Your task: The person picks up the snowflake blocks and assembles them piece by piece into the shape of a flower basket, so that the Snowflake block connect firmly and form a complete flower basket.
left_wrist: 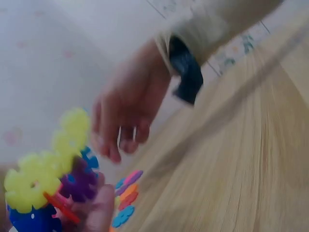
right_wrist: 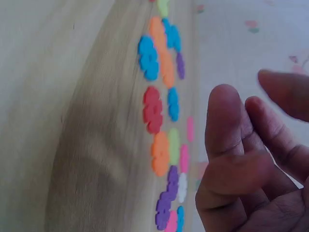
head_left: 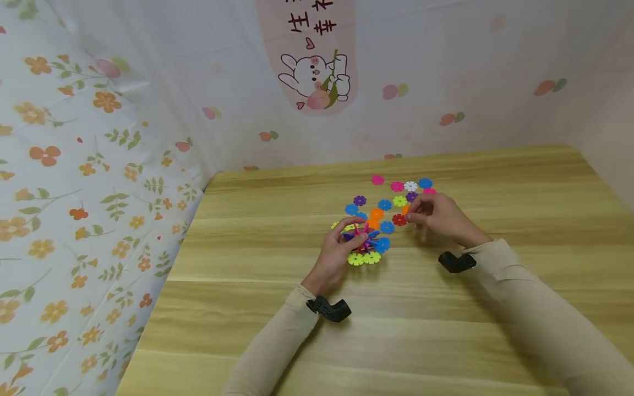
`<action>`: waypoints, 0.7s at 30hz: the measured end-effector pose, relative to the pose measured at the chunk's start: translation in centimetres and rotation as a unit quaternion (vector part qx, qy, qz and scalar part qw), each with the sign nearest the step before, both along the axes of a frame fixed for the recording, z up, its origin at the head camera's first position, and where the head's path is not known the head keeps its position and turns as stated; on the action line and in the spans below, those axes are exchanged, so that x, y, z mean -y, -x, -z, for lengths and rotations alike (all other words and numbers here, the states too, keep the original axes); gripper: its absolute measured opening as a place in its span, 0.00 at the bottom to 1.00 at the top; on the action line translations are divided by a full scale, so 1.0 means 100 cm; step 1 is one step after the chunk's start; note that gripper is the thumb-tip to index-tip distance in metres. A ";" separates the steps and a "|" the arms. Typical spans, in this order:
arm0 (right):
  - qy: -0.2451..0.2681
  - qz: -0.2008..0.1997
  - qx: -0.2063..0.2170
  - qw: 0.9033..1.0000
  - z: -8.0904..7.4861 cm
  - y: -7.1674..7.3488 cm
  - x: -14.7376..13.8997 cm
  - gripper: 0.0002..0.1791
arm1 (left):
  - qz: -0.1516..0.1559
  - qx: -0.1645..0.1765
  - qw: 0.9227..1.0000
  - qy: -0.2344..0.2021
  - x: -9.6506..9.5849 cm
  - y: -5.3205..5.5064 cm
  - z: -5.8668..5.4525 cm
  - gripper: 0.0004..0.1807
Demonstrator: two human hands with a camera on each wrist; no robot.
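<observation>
My left hand (head_left: 333,250) grips a cluster of interlocked slotted plastic discs (left_wrist: 34,181), its thumb on the near side. Yellow, blue, purple, pink and red pieces show in the cluster, some standing on edge, while the palm hides part of it. To the right, my right hand (head_left: 443,220) hovers over the table with loosely bent fingers. Nothing shows between its fingers (right_wrist: 224,118) in the right wrist view. Closest to its fingertips in the head view is a red disc (head_left: 398,220), with an orange disc (right_wrist: 160,153) beside it.
Loose slotted discs lie scattered beyond the hands, among them a white disc (head_left: 410,186), a purple disc (head_left: 359,201) and several blue ones. The wooden table (head_left: 238,242) meets a printed cloth (head_left: 198,126) at its back and left edges.
</observation>
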State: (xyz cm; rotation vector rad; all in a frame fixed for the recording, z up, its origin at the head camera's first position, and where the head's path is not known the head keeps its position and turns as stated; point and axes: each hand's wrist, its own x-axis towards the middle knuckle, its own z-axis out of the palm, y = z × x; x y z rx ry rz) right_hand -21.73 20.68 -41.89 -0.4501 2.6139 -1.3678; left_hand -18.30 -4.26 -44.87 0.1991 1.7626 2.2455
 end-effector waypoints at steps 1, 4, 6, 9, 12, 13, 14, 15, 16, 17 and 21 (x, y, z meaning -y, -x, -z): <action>-0.019 0.002 -0.012 1.000 0.001 0.004 0.000 0.07 | 0.012 0.002 1.000 -0.006 0.000 0.000 0.000 0.20; -0.079 -0.023 -0.066 0.994 0.010 0.011 0.010 0.06 | 0.031 0.004 0.999 -0.025 0.000 -0.001 -0.001 0.21; -0.121 -0.044 -0.107 0.986 0.015 0.013 0.022 0.09 | 0.038 0.000 0.999 -0.026 -0.002 0.000 -0.003 0.18; -0.167 -0.065 -0.160 0.971 0.022 0.016 0.035 0.12 | 0.056 -0.013 0.998 -0.017 -0.005 0.000 -0.004 0.14; -0.194 -0.067 -0.175 0.963 0.023 0.018 0.042 0.14 | 0.078 -0.012 0.997 -0.006 -0.007 0.001 -0.005 0.12; -0.198 -0.065 -0.174 0.962 0.023 0.018 0.042 0.14 | 0.083 -0.008 0.997 -0.006 -0.007 0.001 -0.005 0.11; -0.199 -0.065 -0.168 0.963 0.022 0.018 0.043 0.14 | 0.086 -0.004 0.996 -0.004 -0.007 0.001 -0.004 0.11; -0.198 -0.066 -0.161 0.965 0.021 0.018 0.042 0.15 | 0.088 0.000 0.996 -0.004 -0.007 0.000 -0.004 0.11; -0.194 -0.067 -0.151 0.967 0.020 0.017 0.041 0.15 | 0.089 0.005 0.996 -0.006 -0.006 0.000 -0.004 0.11; -0.186 -0.070 -0.141 0.970 0.019 0.017 0.040 0.15 | 0.091 0.007 0.996 -0.010 -0.006 0.000 -0.004 0.11; -0.134 -0.081 -0.100 0.983 0.016 0.012 0.032 0.08 | 0.103 0.018 0.994 -0.033 -0.004 0.000 -0.003 0.12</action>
